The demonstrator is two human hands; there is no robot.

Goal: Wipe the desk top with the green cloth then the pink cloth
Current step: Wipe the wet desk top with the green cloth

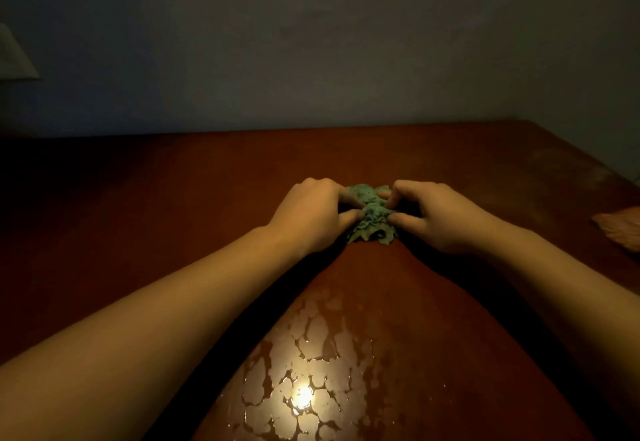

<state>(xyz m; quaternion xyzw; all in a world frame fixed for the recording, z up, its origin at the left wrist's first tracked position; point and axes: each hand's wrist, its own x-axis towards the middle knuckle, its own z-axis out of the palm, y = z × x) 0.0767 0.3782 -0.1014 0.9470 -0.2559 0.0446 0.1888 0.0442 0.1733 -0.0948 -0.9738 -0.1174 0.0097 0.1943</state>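
My left hand (311, 215) and right hand (433, 215) both pinch the bunched green cloth (372, 214) between them on the middle of the desk (173, 181), pink cloth (620, 229) lying at the right edge.

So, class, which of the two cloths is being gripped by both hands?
The green cloth, bunched between the left hand and right hand; the pink cloth lies untouched at the far right.
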